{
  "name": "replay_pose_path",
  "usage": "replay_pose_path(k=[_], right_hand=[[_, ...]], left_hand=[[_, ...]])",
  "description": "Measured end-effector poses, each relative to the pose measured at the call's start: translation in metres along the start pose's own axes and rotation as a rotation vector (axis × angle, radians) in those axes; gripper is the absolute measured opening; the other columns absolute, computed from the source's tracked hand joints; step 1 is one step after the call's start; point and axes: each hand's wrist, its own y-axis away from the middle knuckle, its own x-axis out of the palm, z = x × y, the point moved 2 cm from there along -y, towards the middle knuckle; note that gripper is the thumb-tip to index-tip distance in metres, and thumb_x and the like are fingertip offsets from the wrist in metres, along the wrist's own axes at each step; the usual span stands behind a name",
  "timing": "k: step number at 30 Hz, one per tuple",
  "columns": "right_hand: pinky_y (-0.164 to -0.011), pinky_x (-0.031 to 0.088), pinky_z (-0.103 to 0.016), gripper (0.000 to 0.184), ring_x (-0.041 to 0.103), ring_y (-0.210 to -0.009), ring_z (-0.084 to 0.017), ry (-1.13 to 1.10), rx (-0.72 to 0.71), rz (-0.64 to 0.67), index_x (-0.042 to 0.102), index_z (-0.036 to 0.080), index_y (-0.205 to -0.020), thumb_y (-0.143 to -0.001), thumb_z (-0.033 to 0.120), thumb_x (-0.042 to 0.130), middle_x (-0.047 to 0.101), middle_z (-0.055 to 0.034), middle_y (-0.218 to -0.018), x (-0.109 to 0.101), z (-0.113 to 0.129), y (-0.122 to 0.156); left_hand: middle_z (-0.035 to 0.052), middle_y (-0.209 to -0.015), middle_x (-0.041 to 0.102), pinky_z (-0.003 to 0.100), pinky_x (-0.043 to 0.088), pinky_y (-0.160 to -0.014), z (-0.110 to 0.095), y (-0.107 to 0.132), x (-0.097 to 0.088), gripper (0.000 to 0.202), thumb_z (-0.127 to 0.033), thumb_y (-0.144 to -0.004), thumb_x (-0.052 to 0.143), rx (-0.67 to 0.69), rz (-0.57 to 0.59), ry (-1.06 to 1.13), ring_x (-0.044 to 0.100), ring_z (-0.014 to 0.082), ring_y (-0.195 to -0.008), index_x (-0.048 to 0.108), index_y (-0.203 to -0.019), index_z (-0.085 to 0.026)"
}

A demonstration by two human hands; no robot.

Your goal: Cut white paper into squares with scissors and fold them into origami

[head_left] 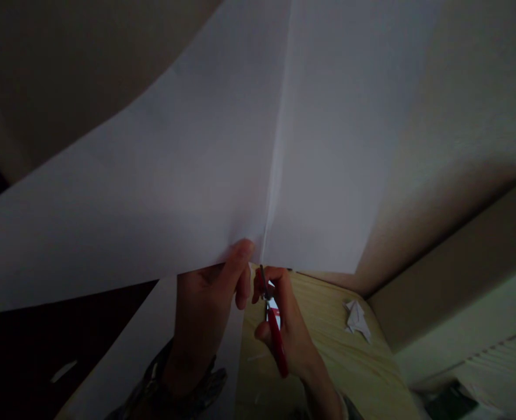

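A large white sheet of paper (188, 151) fills the upper view, with a crease running down it to its lower edge. My left hand (214, 309) pinches that edge just left of the crease, thumb on the near face. In my right hand (293, 326) is a pair of small red-handled scissors (276, 344), its handles spread apart. The metal tip of the scissors meets the paper's lower edge at the bottom of the crease. Part of the blades is hard to make out in the dim light.
Below is a yellowish cloth-covered surface (323, 309) with a crumpled or folded white paper piece (356, 319) at right. Another white sheet (126, 344) lies under my left arm. A small white scrap (64, 371) rests on the dark area at left.
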Motion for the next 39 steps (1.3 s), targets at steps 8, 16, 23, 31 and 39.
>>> replay_pose_path(k=[8,16,23,31,39], right_hand=[[-0.064,0.041,-0.028,0.041,0.044,-0.074,-0.015,-0.125,0.112,-0.015,0.044,0.027,-0.11,-0.083,0.056,0.056,0.048,0.0005,-0.091,0.012,0.02,0.006],[-0.051,0.037,-0.024,0.042,0.039,-0.062,-0.012,-0.251,0.203,0.057,0.044,0.026,-0.097,-0.085,0.066,0.047,0.044,0.0018,-0.082,0.015,0.039,0.011],[-0.049,0.034,-0.023,0.05,0.037,-0.058,-0.009,-0.258,0.245,0.012,0.043,0.024,-0.094,-0.079,0.072,0.048,0.043,0.0027,-0.081,0.015,0.045,0.007],[-0.05,0.032,-0.025,0.043,0.037,-0.058,-0.011,-0.199,0.205,-0.042,0.041,0.025,-0.092,-0.085,0.068,0.044,0.043,0.003,-0.077,0.018,0.04,0.01],[-0.048,0.031,-0.025,0.039,0.034,-0.055,-0.011,-0.222,0.213,-0.036,0.041,0.025,-0.095,-0.088,0.064,0.043,0.042,0.0038,-0.074,0.019,0.035,0.01]], left_hand=[[-0.0082,-0.032,0.039,0.016,0.041,-0.037,-0.001,0.003,-0.001,0.048,-0.02,-0.081,0.056,0.038,-0.071,-0.162,0.041,0.0053,-0.029,0.037,-0.037,-0.022],[-0.0079,-0.034,0.042,0.021,0.046,-0.052,0.003,0.007,-0.002,0.046,-0.027,-0.081,0.057,0.126,-0.096,-0.384,0.048,0.008,-0.035,0.038,-0.039,-0.023],[-0.0067,-0.039,0.048,0.022,0.045,-0.052,0.006,0.005,-0.002,0.042,-0.026,-0.083,0.054,0.113,0.004,-0.351,0.052,0.0098,-0.04,0.041,-0.044,-0.023],[-0.0062,-0.038,0.049,0.022,0.046,-0.051,0.005,0.006,-0.001,0.042,-0.025,-0.082,0.055,0.076,-0.007,-0.342,0.051,0.01,-0.038,0.042,-0.042,-0.023],[-0.0057,-0.038,0.048,0.022,0.046,-0.051,0.009,0.006,-0.002,0.04,-0.026,-0.081,0.055,0.03,-0.012,-0.316,0.051,0.0106,-0.04,0.044,-0.043,-0.022]])
